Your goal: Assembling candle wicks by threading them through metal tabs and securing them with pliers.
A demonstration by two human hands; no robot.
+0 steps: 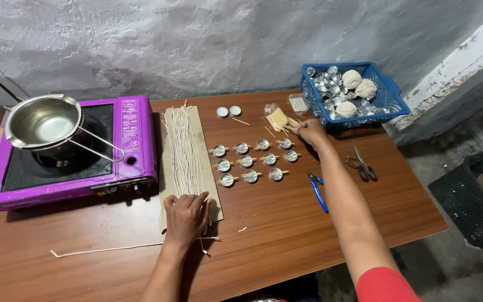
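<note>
Person, two arms seen from a head-worn camera.

Left hand [185, 215]: bare, no glove, no ring or band that can be made out; fingernails are shown short. Left forearm: bare along the whole visible length, no sleeve, no watch or bracelet at the wrist.

Right hand [310, 132]: bare, ungloved; details of the fingers are too small to be told. Right forearm: bare from wrist past the elbow, nothing worn at the wrist.

Short red fabric sleeve [387, 285]: seen on the right upper arm at the lower frame edge, plain, no print or trim visible.
</note>
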